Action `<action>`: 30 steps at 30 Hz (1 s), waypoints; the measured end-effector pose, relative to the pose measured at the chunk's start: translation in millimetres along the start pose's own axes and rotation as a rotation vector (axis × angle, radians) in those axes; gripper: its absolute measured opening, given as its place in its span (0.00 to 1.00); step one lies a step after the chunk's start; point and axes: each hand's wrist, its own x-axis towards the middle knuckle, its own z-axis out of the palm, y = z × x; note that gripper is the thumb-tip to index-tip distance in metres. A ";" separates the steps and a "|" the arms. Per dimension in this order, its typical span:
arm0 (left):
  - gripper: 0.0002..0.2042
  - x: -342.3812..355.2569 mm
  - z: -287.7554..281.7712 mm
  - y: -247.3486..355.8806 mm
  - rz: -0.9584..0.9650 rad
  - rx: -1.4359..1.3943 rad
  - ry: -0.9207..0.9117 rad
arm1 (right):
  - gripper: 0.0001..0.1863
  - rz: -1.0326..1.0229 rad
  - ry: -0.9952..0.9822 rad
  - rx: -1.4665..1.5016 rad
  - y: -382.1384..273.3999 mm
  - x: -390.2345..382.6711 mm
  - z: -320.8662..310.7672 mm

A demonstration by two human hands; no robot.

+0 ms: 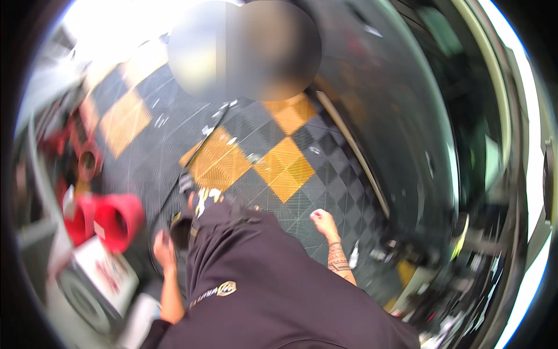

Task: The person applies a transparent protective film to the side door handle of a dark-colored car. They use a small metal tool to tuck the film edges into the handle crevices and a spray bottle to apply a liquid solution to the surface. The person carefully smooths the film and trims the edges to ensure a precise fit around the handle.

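Observation:
My right hand (324, 224) is held out over the tiled floor, right of my dark shirt. Its fingers are curled in, and a small pale spot shows at their tips; what they hold, if anything, cannot be made out. My left hand (164, 249) hangs low beside my body, near a dark rounded item (181, 230) and the red cylinders. Motion smears its fingers, so their pose is unclear. Neither hand visibly touches the car (401, 116).
Dark and orange tiles (221, 160) cover the floor, with a thin black line (203, 142) and pale scraps on it. Red hollow cylinders (119, 221) and a white box (107, 270) stand left. A white bottle (354, 255) and mixed clutter are at right. Two blurred discs hide the top.

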 end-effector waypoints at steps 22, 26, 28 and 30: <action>0.11 123.4 75.9 -49.6 0.426 -0.349 -0.515 | 0.14 0.313 0.080 0.200 57.7 -81.7 110.7; 0.05 132.5 76.2 -34.2 0.410 -0.220 -0.584 | 0.13 0.356 0.123 0.208 52.8 -85.5 114.8; 0.06 149.8 71.1 -30.6 0.571 -0.129 -0.473 | 0.13 0.388 0.082 0.225 47.1 -84.4 127.0; 0.07 159.9 52.5 -42.9 0.460 -0.295 -0.323 | 0.11 0.383 0.060 0.177 34.1 -79.6 130.6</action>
